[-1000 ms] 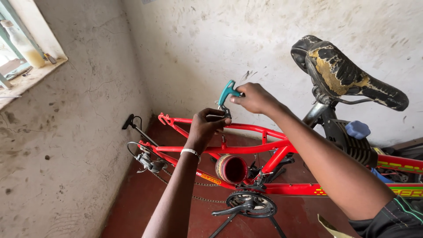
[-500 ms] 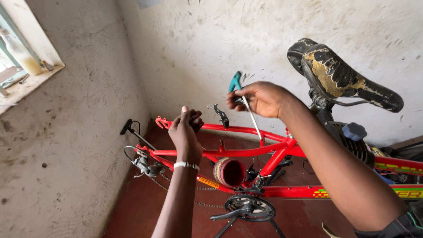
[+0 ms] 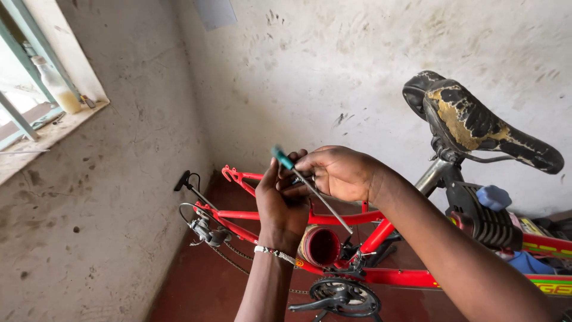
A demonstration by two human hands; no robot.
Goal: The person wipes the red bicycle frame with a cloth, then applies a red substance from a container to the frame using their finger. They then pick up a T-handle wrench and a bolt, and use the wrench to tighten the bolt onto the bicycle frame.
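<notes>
both hands on the screwdriver

my right hand [image 3: 342, 173] pinches the teal-handled screwdriver [image 3: 310, 186] with its fingers pressed together, shaft slanting down toward the red bicycle frame [image 3: 333, 217]. my left hand [image 3: 280, 203] meets it, fingers curled against the shaft, below the worn saddle [image 3: 476, 122].

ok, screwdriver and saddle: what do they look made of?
Screwdriver: bare grey metal shaft, thin and dull; teal handle looks like plastic, mostly hidden by the hands. Saddle: black vinyl-like cover, cracked and peeled to yellowish padding, probably foam.
</notes>
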